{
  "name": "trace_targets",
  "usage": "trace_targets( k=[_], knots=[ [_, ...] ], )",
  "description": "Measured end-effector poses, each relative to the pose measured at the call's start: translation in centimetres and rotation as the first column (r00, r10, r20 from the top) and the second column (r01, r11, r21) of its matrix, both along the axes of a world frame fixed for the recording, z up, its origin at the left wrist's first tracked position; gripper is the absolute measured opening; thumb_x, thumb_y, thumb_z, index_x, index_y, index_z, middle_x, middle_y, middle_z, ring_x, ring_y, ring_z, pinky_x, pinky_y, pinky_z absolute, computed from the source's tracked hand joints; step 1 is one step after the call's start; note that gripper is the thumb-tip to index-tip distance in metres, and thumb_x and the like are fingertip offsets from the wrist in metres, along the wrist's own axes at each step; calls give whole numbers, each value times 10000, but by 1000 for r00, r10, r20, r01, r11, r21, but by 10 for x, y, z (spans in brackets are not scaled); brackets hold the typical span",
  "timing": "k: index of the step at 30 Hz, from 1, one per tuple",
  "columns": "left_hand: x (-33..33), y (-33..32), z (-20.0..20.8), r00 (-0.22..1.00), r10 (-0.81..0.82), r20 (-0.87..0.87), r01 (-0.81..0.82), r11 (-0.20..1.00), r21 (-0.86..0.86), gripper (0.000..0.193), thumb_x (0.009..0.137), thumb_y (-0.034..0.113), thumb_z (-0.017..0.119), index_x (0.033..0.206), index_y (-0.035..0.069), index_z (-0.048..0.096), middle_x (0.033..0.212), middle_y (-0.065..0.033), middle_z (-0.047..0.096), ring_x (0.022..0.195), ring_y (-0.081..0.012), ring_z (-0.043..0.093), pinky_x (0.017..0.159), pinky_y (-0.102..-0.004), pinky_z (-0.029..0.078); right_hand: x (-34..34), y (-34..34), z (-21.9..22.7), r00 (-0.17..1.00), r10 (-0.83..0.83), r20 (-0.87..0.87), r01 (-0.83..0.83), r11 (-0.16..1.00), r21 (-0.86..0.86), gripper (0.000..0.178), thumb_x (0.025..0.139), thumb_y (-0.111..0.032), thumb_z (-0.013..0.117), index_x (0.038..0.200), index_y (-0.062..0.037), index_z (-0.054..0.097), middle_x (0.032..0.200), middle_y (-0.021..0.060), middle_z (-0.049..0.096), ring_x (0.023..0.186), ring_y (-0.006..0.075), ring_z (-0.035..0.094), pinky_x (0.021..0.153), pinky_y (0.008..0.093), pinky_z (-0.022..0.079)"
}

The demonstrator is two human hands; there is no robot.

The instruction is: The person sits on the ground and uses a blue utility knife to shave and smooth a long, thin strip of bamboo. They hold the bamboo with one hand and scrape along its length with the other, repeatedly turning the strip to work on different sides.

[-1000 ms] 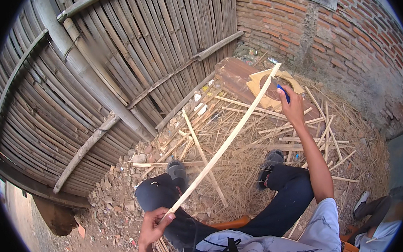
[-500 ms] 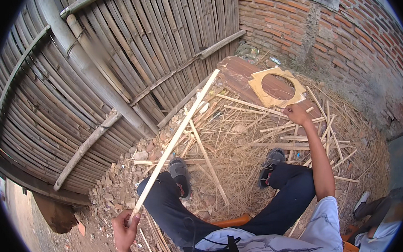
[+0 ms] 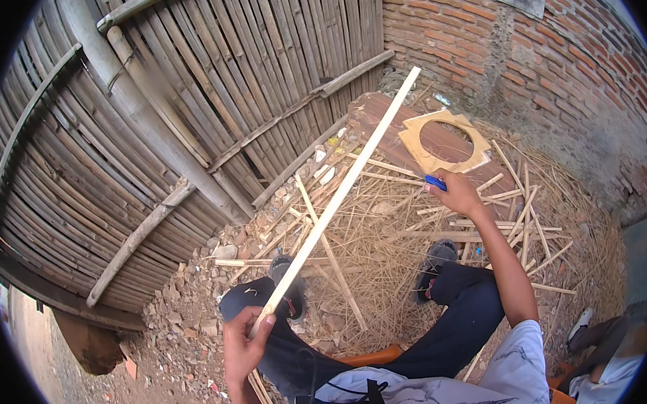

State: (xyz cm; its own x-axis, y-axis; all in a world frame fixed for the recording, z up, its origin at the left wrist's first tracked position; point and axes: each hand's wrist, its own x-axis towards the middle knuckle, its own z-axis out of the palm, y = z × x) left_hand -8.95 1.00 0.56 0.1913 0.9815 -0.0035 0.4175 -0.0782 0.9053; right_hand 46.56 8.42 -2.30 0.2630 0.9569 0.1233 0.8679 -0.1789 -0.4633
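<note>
Left hand (image 3: 246, 345): lower left of centre, thumb and fingers pinched on the lower end of the strip.
Long, flat, pale strip of wood or bamboo (image 3: 332, 210): slants from the left hand up to the top centre of the frame, its far end free.
Right hand (image 3: 457, 192): right of centre, fingers curled around the tool, well apart from the strip.
Small blue-handled tool (image 3: 435, 182): pokes out leftward from the right hand; its working end is too small to tell.
Tan flat piece with a round hole (image 3: 416, 145): upper right of centre, on a brown board (image 3: 366, 107).
Dry yellowish straw (image 3: 390, 262): centre, under scattered pale strips (image 3: 344, 288).
</note>
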Motion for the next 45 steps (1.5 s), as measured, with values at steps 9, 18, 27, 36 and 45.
trace_targets(
  k=[9, 18, 27, 36, 45],
  knots=[
    [75, 5, -1, 984, -159, 77, 149, 982, 119, 142, 1001, 90, 795, 1037, -39, 745, 720, -26, 699, 636, -24, 548, 563, -234, 422, -84, -30, 82, 440, 236, -867, 93, 947, 306, 417, 1079, -394, 699, 1311, -49, 728, 691, -85, 511, 541, -1, 347, 512, 228, 248],
    [103, 11, 20, 980, -192, -47, 198, 954, 226, 203, 977, 146, 822, 1055, -29, 756, 780, -128, 716, 631, -161, 652, 578, -317, 490, -104, -40, 89, 418, 282, -864, 207, 896, 393, 338, 1051, -272, 762, 1306, -51, 741, 708, -128, 529, 532, -15, 319, 495, 229, 215],
    [121, 17, 24, 981, -184, -55, 193, 941, 279, 208, 980, 129, 817, 1095, -37, 766, 790, -130, 720, 631, -182, 642, 614, -333, 499, -112, -45, 86, 697, 324, -639, 172, 790, 588, 358, 1095, -344, 684, 1218, -10, 723, 846, -35, 662, 629, 91, 566, 551, 281, 428],
    [137, 15, 37, 981, -123, 152, 80, 962, 260, 254, 970, 125, 839, 1147, -43, 767, 865, -151, 775, 710, -104, 645, 643, -301, 512, -184, -74, 66, 876, 470, 107, -435, 676, 595, 311, 1032, -366, 741, 1074, -60, 699, 870, 90, 732, 674, 268, 739, 571, 380, 564],
    [148, 12, 37, 969, -141, 204, 89, 966, 243, 180, 1024, 64, 777, 1144, -62, 730, 899, -1, 703, 830, -22, 569, 704, -202, 448, -200, -76, 61, 859, 476, 187, -481, 629, 611, 249, 974, -308, 786, 1073, -94, 707, 829, 53, 708, 623, 247, 718, 533, 361, 560]
  ],
)
